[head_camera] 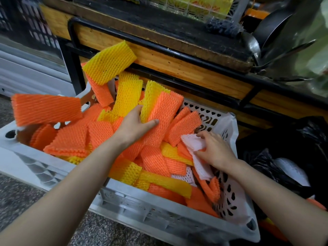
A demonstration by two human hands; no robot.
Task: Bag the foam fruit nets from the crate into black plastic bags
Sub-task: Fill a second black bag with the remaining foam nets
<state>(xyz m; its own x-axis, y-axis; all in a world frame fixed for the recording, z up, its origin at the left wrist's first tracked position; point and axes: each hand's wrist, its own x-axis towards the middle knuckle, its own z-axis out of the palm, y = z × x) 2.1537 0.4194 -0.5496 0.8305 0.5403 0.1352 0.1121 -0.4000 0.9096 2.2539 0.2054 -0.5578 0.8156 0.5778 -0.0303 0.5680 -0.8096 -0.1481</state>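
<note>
Your left hand [136, 124] has its thumb across the front of a standing bunch of nets [159, 107], orange and yellow, with the fingers curled behind. That clamp, I'd judge, gathers several flat for one lift. Your right hand [215, 151] curls its fingers [204, 134] onto a white net [192, 145], pinching it up from the pile at the 3 o'clock side of the white crate [142, 206]. That is likely because the black plastic bag [276, 144] sits just past that wall, mouth open, something white already inside. The remaining foam nets [71, 139] fill the crate, some poking over its rim at 9 and 11 o'clock. Yellow packets [200, 4] at 12 o'clock carry reddish print too blurred to read; the crate shows only heart-shaped cutouts.
</note>
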